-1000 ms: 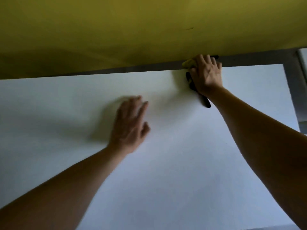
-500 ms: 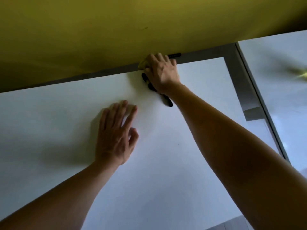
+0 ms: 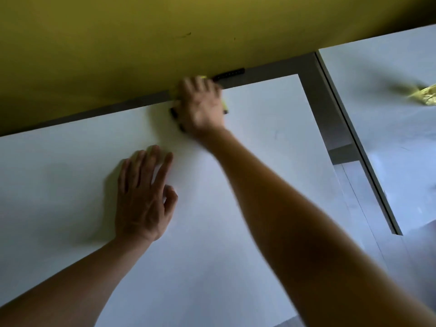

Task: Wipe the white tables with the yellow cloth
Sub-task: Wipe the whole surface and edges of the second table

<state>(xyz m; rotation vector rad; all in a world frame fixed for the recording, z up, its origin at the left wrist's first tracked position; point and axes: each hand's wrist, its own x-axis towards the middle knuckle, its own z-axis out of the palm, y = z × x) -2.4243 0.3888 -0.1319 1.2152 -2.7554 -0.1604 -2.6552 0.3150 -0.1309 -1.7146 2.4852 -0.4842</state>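
Note:
My right hand [image 3: 200, 107] is stretched to the far edge of the white table [image 3: 259, 142] and is blurred by motion. It grips the yellow cloth [image 3: 225, 105], of which only slivers show beside my fingers. Dark bits peek out under the palm; what they are is not clear. My left hand [image 3: 144, 197] lies flat on the table nearer to me, fingers spread and holding nothing. A second white table [image 3: 389, 142] stands to the right across a gap.
A yellow wall [image 3: 165, 38] rises right behind the table's far edge. A black strip [image 3: 230, 74] lies in the grey gap there. A crumpled yellow thing [image 3: 424, 97] sits on the right table. A grey frame [image 3: 330, 119] separates the tables.
My right hand has slid with the cloth along the far edge, closer to my left hand. The view has swung right, bringing the second table into sight. My left hand stays flat.

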